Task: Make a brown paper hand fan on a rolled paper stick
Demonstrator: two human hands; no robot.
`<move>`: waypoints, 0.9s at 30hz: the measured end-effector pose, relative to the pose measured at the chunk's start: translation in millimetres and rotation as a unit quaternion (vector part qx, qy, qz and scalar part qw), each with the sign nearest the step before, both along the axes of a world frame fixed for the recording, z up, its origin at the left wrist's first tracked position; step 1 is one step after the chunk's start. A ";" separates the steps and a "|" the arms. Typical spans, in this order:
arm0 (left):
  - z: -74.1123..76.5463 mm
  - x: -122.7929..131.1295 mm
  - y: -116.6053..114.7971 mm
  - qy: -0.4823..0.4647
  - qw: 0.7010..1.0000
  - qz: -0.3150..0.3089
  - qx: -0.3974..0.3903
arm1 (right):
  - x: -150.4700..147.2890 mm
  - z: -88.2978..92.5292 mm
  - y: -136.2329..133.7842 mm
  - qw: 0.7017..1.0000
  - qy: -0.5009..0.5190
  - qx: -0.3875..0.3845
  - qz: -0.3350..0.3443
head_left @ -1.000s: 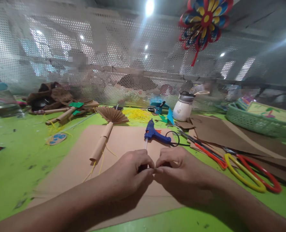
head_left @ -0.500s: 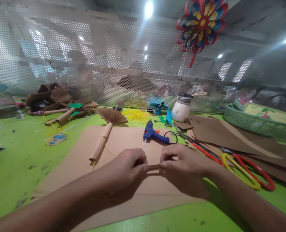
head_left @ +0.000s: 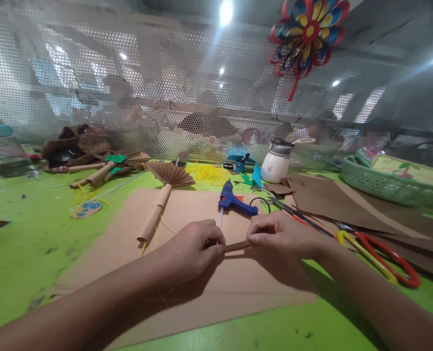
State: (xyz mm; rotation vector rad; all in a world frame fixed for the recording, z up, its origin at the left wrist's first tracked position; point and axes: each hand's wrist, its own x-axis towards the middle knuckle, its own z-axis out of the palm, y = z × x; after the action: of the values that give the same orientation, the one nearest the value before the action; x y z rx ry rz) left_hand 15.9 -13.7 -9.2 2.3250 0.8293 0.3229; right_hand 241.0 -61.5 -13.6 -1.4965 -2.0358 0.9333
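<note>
Between my two hands stretches a narrow folded strip of brown paper (head_left: 237, 246). My left hand (head_left: 197, 246) pinches its left end, and my right hand (head_left: 280, 234) grips the other end between thumb and fingers. The strip is held over a large sheet of tan paper (head_left: 197, 204) on the table. Just beyond my hands lies a blue hot glue gun (head_left: 234, 201) with a glue stick at its rear. To the left rests a rolled paper tube (head_left: 154, 217) with a pleated brown paper fan (head_left: 170, 174) at its top and yellow string hanging off.
On the right are scissors with red and yellow handles (head_left: 369, 256), brown sheets (head_left: 333, 204) and a green basket (head_left: 391, 187). A white jar (head_left: 275, 163) stands behind, near yellow shreds (head_left: 211, 174). Paper rolls (head_left: 101, 174) lie at the left. Mesh (head_left: 158, 97) rises behind, with people beyond.
My right hand has moved slightly right and up, so more of the strip shows between my hands and it tilts up to the right. My left hand has barely moved.
</note>
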 end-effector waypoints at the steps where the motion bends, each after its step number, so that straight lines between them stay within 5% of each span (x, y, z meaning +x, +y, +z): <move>1: -0.5 0.2 -0.2 -0.005 1.000 -0.005 0.009 | 0.0 0.1 0.0 1.000 0.011 -0.003 -0.002; 14: -12.1 3.4 0.8 -0.083 0.979 0.005 -0.188 | -15.9 -6.0 -6.4 0.968 0.232 -0.038 -0.090; 27: -11.6 4.6 1.5 -0.117 0.967 0.034 -0.222 | -13.9 -4.3 -5.3 0.976 0.211 -0.006 -0.047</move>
State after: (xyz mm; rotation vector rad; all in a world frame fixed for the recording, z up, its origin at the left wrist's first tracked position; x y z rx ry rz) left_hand 20.5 -12.1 -20.8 1.8064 0.7721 0.3886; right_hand 227.1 -66.8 -17.9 -1.2575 -1.6434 1.1162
